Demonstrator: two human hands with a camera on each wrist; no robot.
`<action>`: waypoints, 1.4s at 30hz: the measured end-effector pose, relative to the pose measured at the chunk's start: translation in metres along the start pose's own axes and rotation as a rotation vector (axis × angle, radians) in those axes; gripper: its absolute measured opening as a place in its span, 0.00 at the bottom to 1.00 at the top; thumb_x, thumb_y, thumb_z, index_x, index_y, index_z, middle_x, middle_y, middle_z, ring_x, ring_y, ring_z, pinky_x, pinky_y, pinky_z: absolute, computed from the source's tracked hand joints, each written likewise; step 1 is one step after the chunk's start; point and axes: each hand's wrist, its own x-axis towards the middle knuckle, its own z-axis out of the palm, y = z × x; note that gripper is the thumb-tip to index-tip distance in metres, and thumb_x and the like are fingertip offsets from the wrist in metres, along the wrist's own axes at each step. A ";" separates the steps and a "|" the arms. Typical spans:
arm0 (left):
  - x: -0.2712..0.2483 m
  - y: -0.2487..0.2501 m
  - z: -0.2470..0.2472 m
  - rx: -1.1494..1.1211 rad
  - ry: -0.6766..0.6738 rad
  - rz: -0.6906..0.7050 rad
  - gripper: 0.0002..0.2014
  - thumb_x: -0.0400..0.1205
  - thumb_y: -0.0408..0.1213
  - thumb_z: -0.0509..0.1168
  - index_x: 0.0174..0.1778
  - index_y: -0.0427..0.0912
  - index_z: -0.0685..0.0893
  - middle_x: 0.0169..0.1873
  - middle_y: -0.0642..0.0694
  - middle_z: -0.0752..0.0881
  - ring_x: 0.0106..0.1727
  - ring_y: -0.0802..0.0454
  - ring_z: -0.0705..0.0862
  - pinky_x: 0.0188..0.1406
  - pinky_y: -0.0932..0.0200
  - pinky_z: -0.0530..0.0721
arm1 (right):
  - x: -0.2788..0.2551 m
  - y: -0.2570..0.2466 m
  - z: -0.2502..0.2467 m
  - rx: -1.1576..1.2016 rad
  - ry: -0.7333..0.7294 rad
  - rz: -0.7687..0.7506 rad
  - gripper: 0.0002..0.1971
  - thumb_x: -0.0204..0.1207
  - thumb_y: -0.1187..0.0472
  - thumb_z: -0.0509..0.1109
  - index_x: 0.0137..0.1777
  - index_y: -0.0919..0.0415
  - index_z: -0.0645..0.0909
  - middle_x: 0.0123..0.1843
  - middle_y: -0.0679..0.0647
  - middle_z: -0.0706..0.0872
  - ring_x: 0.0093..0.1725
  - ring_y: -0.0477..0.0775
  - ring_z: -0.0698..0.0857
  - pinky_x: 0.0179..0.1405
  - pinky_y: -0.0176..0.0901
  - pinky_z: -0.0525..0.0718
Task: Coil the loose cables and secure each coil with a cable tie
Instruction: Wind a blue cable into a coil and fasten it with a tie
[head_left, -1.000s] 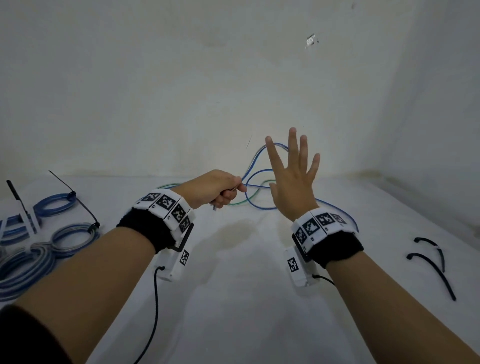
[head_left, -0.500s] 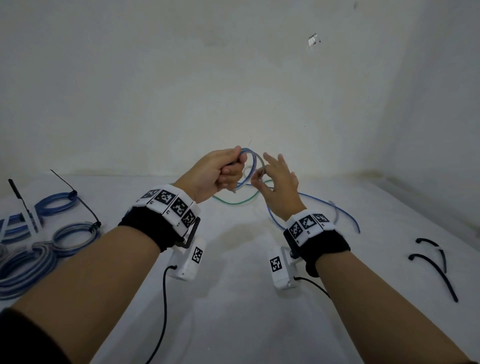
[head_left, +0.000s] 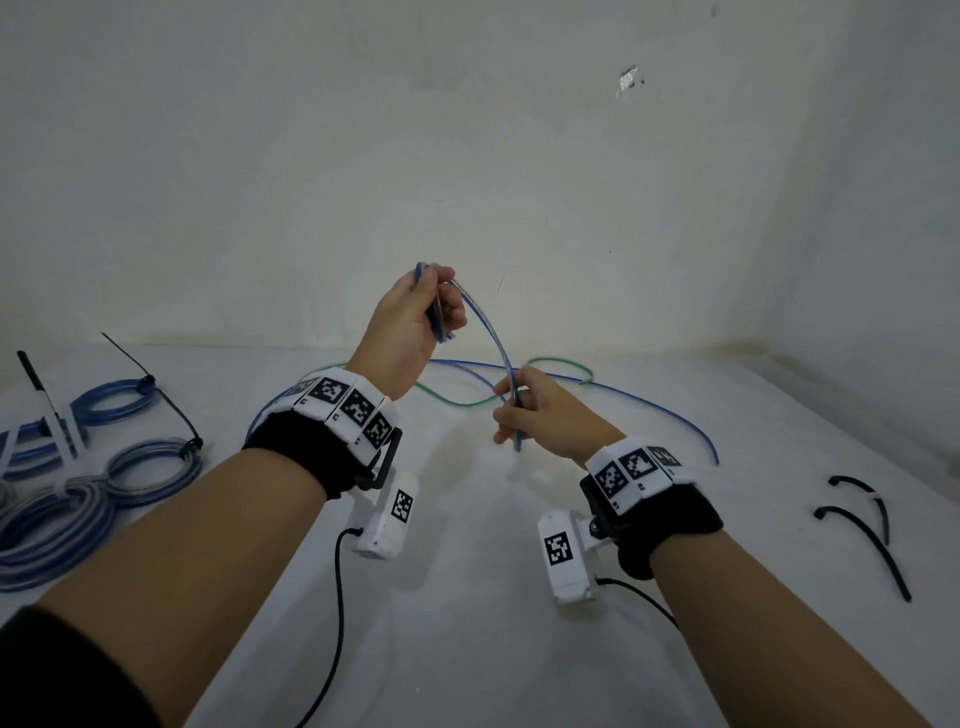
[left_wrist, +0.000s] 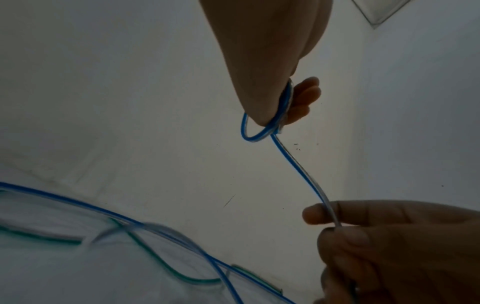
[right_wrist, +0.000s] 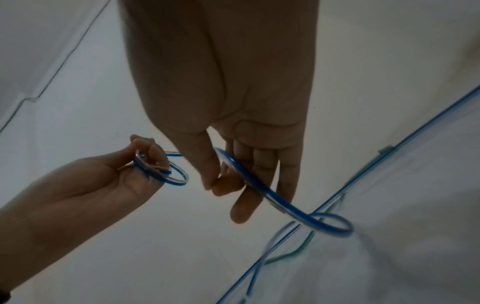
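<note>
Up above the white table (head_left: 467, 597), the left hand (head_left: 410, 332) is clenched around a small coil (right_wrist: 166, 172) of blue cable (head_left: 483, 332), a couple of loops pinched between thumb and fingers. From there one strand of the cable slopes down and to the right into the right hand (head_left: 545, 415), which sits lower and nearer, pinching the strand between thumb and forefinger with the other fingers loosely curled beside it. Past the right hand the rest of the blue cable trails loose over the far side of the table and runs out to the right, crossing a green cable (head_left: 561, 364) that lies there in a slack curve. Over at the left edge of the table sit several finished blue coils (head_left: 150, 467), each cinched with a black cable tie (head_left: 176, 410) whose tail sticks out. Well apart on the right, two spare black ties (head_left: 867, 535) lie curved on the table. Both wrists carry white bands printed with black square markers.
</note>
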 end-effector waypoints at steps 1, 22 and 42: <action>0.001 -0.001 0.000 0.013 0.022 0.025 0.13 0.89 0.37 0.48 0.46 0.38 0.76 0.30 0.48 0.79 0.30 0.54 0.79 0.37 0.62 0.80 | 0.000 0.000 0.001 -0.002 0.032 -0.002 0.11 0.81 0.68 0.62 0.60 0.62 0.67 0.39 0.54 0.83 0.39 0.54 0.86 0.50 0.55 0.82; -0.005 -0.009 0.022 0.043 -0.136 0.062 0.08 0.89 0.35 0.50 0.51 0.40 0.74 0.44 0.48 0.90 0.49 0.50 0.89 0.53 0.59 0.85 | -0.001 -0.001 0.001 0.321 0.529 -0.089 0.07 0.81 0.71 0.61 0.55 0.61 0.71 0.43 0.54 0.76 0.30 0.49 0.81 0.33 0.40 0.87; 0.000 -0.043 -0.005 0.873 -0.370 0.098 0.08 0.87 0.39 0.54 0.42 0.49 0.72 0.53 0.46 0.89 0.63 0.56 0.82 0.62 0.59 0.77 | -0.012 -0.007 -0.004 0.470 0.199 -0.082 0.02 0.77 0.71 0.68 0.47 0.69 0.82 0.41 0.63 0.88 0.32 0.47 0.86 0.36 0.35 0.86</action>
